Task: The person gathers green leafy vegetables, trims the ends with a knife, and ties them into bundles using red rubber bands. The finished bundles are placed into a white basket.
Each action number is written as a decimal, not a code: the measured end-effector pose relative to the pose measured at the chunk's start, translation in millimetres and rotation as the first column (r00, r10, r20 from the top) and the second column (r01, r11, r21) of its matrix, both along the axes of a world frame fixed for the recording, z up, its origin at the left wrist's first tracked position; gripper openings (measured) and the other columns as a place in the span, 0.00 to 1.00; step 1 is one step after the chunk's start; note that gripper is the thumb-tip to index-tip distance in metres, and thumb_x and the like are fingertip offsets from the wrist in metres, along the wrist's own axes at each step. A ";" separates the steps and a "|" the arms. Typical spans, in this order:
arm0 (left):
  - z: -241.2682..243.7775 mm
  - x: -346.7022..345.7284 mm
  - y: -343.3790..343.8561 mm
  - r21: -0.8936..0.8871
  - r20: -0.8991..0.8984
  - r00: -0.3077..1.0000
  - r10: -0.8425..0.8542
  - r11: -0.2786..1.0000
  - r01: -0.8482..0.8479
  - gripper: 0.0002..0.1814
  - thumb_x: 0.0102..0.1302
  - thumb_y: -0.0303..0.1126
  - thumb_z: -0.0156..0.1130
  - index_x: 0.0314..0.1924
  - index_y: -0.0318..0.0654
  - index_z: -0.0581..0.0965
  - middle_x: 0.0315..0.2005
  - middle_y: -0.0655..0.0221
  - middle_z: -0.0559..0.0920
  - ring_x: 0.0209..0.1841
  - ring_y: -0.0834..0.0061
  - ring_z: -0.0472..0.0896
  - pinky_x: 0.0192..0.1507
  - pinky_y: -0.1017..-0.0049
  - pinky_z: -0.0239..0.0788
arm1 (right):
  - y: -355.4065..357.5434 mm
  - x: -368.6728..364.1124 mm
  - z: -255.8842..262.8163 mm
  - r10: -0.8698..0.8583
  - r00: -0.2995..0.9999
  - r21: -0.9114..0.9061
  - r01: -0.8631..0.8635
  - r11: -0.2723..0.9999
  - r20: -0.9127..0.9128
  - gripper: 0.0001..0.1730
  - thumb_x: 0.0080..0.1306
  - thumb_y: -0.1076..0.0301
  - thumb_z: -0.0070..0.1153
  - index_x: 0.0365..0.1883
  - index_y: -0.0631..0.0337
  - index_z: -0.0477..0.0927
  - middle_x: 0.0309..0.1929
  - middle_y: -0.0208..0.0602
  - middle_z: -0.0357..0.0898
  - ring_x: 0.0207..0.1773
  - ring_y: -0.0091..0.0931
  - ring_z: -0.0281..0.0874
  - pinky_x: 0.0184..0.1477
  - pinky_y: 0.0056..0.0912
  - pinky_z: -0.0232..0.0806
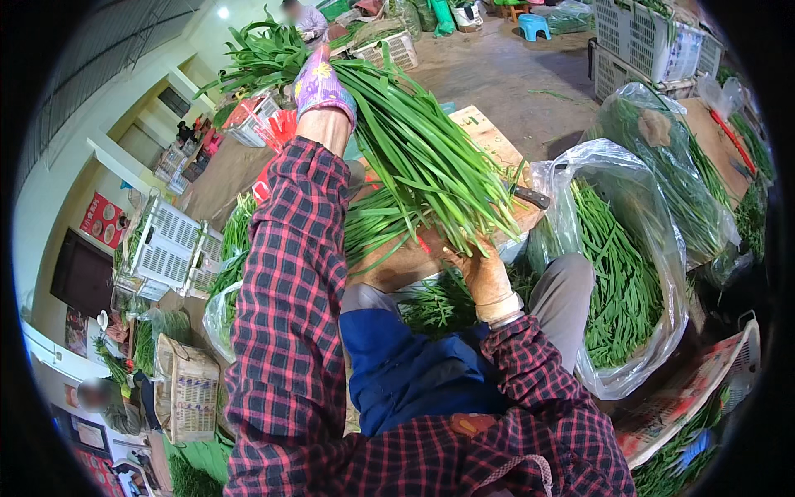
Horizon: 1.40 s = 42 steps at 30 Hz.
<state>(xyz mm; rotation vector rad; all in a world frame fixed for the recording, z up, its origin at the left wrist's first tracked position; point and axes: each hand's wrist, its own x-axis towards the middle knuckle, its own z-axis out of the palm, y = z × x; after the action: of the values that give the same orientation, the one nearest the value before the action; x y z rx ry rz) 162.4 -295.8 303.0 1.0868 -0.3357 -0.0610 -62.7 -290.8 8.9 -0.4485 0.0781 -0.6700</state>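
Observation:
A long bunch of green leafy stalks, which look like garlic chives (428, 143), stretches across the view above a wooden board (475, 127). My left hand (324, 87), in a purple flowered glove, grips the bunch near its leafy far end. At the pale cut ends, my right hand (484, 276), in a tan-orange glove, has its fingers closed around the stems. More stalks (379, 223) lie on the board under the bunch. A knife (531, 196) rests at the board's right side, its dark riveted handle showing and its blade mostly hidden by the stalks.
Right of my knee stands an open clear plastic bag (674, 310) of greens. Beyond it lies another filled bag (671, 168), near stacked white crates (646, 37). Red strips (276, 133) hang left of the board. A person (310, 22) sits at the far side.

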 end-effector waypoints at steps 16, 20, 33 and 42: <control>4.7 22.7 11.9 -0.108 -0.087 0.995 -0.049 0.993 0.039 0.23 0.60 0.42 0.65 0.48 0.31 0.75 0.43 0.59 0.80 0.35 0.66 0.78 0.39 0.66 0.73 | -8.1 -33.7 36.8 -0.830 0.487 -0.929 0.089 0.359 -0.273 0.22 0.58 0.68 0.59 0.51 0.64 0.75 0.40 0.52 0.77 0.45 0.46 0.75 0.47 0.40 0.68; 6.4 1.8 -5.3 -0.113 -0.129 0.984 -0.120 0.988 0.105 0.26 0.61 0.43 0.65 0.52 0.31 0.74 0.51 0.58 0.76 0.42 0.66 0.77 0.47 0.67 0.70 | -35.4 -32.9 35.3 -0.857 0.484 -0.972 0.043 0.229 -0.180 0.12 0.57 0.67 0.58 0.40 0.60 0.80 0.33 0.47 0.78 0.37 0.42 0.76 0.39 0.40 0.69; 20.4 9.7 -0.6 -0.057 -0.048 0.991 -0.127 0.991 0.124 0.25 0.68 0.39 0.55 0.62 0.36 0.67 0.60 0.53 0.70 0.51 0.60 0.77 0.50 0.62 0.72 | 12.0 3.9 -3.9 0.306 0.855 -0.300 -0.449 0.842 -0.420 0.32 0.69 0.45 0.48 0.66 0.53 0.66 0.59 0.38 0.72 0.59 0.29 0.70 0.60 0.32 0.62; 26.3 -17.9 -0.7 -0.207 -0.074 0.966 -0.247 0.952 0.228 0.16 0.66 0.40 0.58 0.45 0.35 0.77 0.37 0.61 0.81 0.35 0.65 0.79 0.39 0.65 0.74 | 9.3 1.4 -46.5 0.126 0.978 0.020 -0.124 0.992 -0.168 0.15 0.69 0.69 0.50 0.50 0.67 0.75 0.49 0.39 0.78 0.49 0.28 0.77 0.48 0.28 0.70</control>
<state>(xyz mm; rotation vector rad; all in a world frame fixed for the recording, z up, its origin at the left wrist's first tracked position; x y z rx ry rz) 144.6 -296.5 329.3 0.8401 -0.3736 -0.2908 -61.3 -281.5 -37.6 -0.4969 0.2119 -0.5069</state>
